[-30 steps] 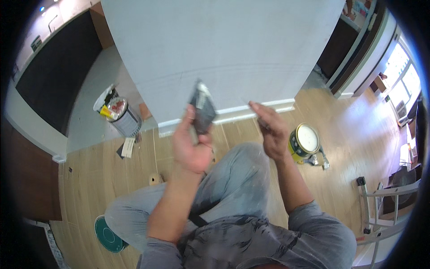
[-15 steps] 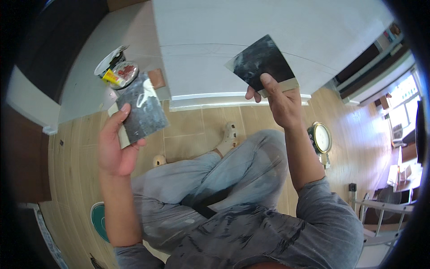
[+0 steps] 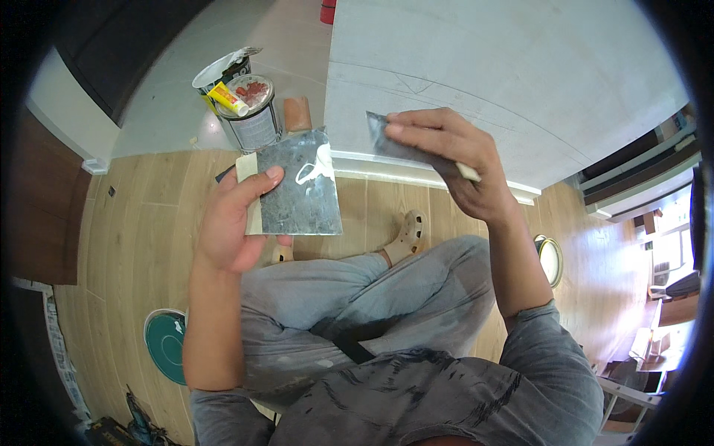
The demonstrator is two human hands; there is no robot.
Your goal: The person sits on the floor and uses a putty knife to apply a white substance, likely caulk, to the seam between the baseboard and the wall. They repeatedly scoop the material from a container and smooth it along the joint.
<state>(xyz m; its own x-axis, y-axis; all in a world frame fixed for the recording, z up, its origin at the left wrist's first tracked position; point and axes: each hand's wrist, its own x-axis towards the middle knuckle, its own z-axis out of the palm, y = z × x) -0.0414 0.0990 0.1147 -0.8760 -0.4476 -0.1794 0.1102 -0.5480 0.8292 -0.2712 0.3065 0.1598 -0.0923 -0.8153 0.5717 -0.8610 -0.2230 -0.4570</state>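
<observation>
My left hand (image 3: 232, 227) grips a square metal putty blade (image 3: 297, 204) with a pale handle strip, its thumb on the face, which carries a white smear of paste. My right hand (image 3: 468, 163), to the right and slightly higher, holds a second putty blade (image 3: 378, 137), tilted nearly edge-on, with fingers laid along it that hide much of it. The two blades are apart. Both are in front of a white wall (image 3: 491, 52) with faint curved lines, above my crossed legs in grey trousers.
Stacked cans (image 3: 249, 126) with a yellow tube (image 3: 227, 99) stand back left. A green lid (image 3: 160, 346) lies by my left knee, an open can (image 3: 550, 260) by my right. A metal frame (image 3: 625, 398) is at lower right, tools (image 3: 137, 420) at lower left.
Since half a second ago my left hand has moved right, and my right hand has come lower, its blade turned from face-up to nearly edge-on. The view has shifted, showing more at left.
</observation>
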